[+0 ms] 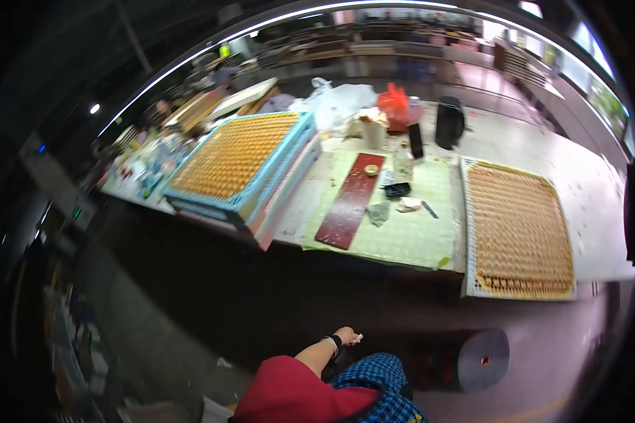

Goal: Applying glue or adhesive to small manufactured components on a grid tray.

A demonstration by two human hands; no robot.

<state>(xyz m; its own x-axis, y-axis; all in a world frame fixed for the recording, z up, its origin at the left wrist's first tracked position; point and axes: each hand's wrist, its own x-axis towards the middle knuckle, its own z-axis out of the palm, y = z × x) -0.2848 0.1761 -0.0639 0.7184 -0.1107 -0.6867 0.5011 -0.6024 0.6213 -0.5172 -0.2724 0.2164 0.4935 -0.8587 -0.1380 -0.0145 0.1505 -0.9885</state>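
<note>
My left hand (346, 335) hangs low in front of me, below the table's near edge, with a dark band at its wrist. Its fingers are closed on a small white scrap (358, 339) that looks like crumpled tissue or cloth. My right hand is not visible. Beyond on the table lies a pale green checked mat (430, 243), bearing a long dark red board (343, 215). A small round dish (371, 170) sits on the board. Beside it are a black box-like item (397, 189), a grey-green scrap (378, 213) and a thin dark strip (430, 209).
To the right stands a white-framed tray (470, 233) with rows of tan pieces. Stacked blue trays (241, 200) with similar pieces are at the left. Behind the mat are a black jug (449, 123), a red plastic bag (394, 107) and a white cup (373, 132). A round grey seat (497, 363) is near my right.
</note>
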